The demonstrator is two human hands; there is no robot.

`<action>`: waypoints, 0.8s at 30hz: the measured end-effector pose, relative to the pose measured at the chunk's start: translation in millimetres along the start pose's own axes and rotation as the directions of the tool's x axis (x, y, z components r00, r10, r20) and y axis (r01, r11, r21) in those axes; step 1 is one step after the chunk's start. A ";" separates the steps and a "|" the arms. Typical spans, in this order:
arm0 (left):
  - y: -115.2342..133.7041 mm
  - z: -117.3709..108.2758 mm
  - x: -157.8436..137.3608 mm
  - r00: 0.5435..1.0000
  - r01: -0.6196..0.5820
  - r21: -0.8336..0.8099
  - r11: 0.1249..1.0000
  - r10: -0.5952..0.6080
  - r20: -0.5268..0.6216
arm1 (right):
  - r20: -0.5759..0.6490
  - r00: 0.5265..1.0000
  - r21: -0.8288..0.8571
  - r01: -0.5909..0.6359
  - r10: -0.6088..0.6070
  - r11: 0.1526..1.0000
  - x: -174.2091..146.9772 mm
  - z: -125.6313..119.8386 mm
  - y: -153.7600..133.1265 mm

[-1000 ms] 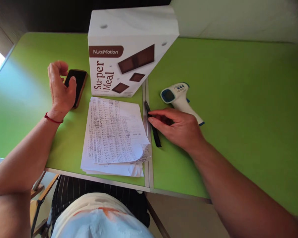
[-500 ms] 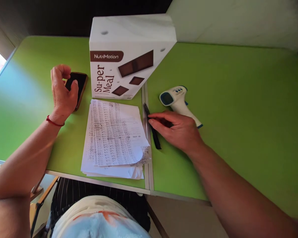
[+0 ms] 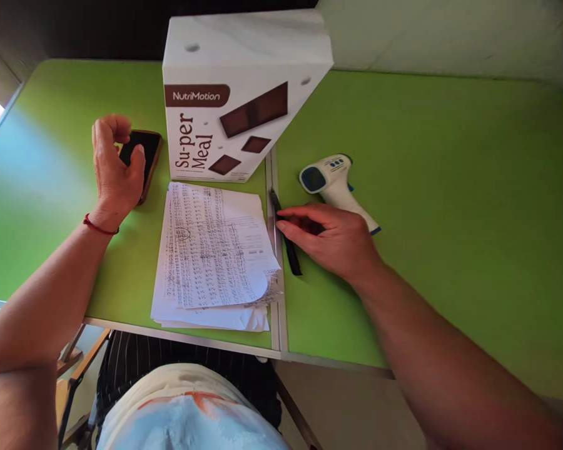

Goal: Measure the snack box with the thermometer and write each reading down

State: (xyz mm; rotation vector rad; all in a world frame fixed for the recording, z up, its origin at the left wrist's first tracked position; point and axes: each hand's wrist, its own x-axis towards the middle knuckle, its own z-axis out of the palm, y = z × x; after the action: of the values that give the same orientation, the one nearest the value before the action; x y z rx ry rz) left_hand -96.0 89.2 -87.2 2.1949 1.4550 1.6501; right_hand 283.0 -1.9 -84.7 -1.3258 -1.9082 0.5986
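The left hand is at the phone, with its thumb over the dark screen and its fingers loosely curled beyond the far left side. That grip is spread, thumb apart from fingers; whether the thumb touches the glass, I cannot tell. A red string circles the wrist.

The right hand is at the pen, thumb and forefinger tips close together against its upper part. I cannot tell whether this grip pinches the pen or only touches it. The black pen slants along the counter, just right of the metal strip.

Between the hands lie papers, stacked unevenly and covered with handwriting; one lower right corner curls up. Behind them a white box stands upright, marked "NutriMotion" and "Su-per Meal", with brown bars pictured on its front. The phone lies left of the box. A white and blue thermometer lies just beyond the right hand, which partly overlaps its handle in view.
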 end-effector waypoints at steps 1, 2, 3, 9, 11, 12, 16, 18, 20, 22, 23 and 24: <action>1.1 -1.0 -0.1 1.000 0.004 0.001 1.000 -0.004 0.001 | -0.002 1.000 0.001 0.008 -0.008 1.000 0.0 -0.1 -0.1; 2.1 -1.9 -0.2 1.000 0.009 0.002 1.000 -0.009 0.008 | -0.003 1.000 0.001 0.016 -0.016 1.000 -0.1 -0.3 -0.2; 2.7 -2.7 -0.2 1.000 0.015 0.003 1.000 -0.015 0.019 | -0.004 1.000 0.002 0.019 -0.019 1.000 -0.2 -0.4 -0.4; 3.0 -1.2 0.0 1.000 0.022 -0.016 1.000 -0.022 0.003 | -0.001 1.000 -0.008 -0.018 0.018 1.000 0.3 0.1 -1.5; 2.9 0.2 -0.4 0.999 0.042 -0.019 0.999 -0.042 0.001 | 0.002 1.000 -0.036 -0.012 0.012 0.999 0.1 0.4 0.7; 2.7 0.9 -0.7 0.999 0.047 -0.020 0.999 -0.047 -0.002 | 0.008 1.000 -0.051 0.002 -0.001 0.999 -0.1 0.6 2.5; -0.3 2.8 -1.5 0.999 0.014 -0.017 1.000 -0.015 -0.028 | -0.001 0.999 -0.087 0.034 -0.034 0.996 -1.8 1.6 11.3; -1.8 3.3 -1.6 1.000 0.003 -0.022 1.000 -0.004 -0.016 | -0.008 0.999 -0.096 0.031 -0.032 0.995 -2.5 2.2 14.2; -2.6 3.8 -1.8 1.000 0.006 -0.032 0.999 -0.007 -0.010 | -0.012 1.000 -0.101 0.027 -0.028 0.995 -3.0 2.6 15.3; -3.2 4.8 -2.0 1.000 0.009 -0.040 0.999 -0.010 -0.019 | -0.014 1.000 -0.104 0.012 -0.014 0.994 -3.0 2.8 15.2; -3.8 5.4 -2.1 1.000 0.008 -0.041 0.999 -0.009 -0.028 | -0.013 1.000 -0.106 0.002 -0.004 0.994 -2.9 2.8 15.0; -4.6 6.0 -2.2 0.999 0.005 -0.041 0.999 -0.006 -0.032 | -0.010 1.000 -0.109 -0.006 0.005 0.994 -2.9 2.8 14.9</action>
State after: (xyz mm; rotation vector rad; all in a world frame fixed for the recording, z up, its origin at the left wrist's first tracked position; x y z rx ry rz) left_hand -94.4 93.1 -93.8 2.1512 1.4201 1.7055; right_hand 290.3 0.9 -98.1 -1.3996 -1.9538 0.4960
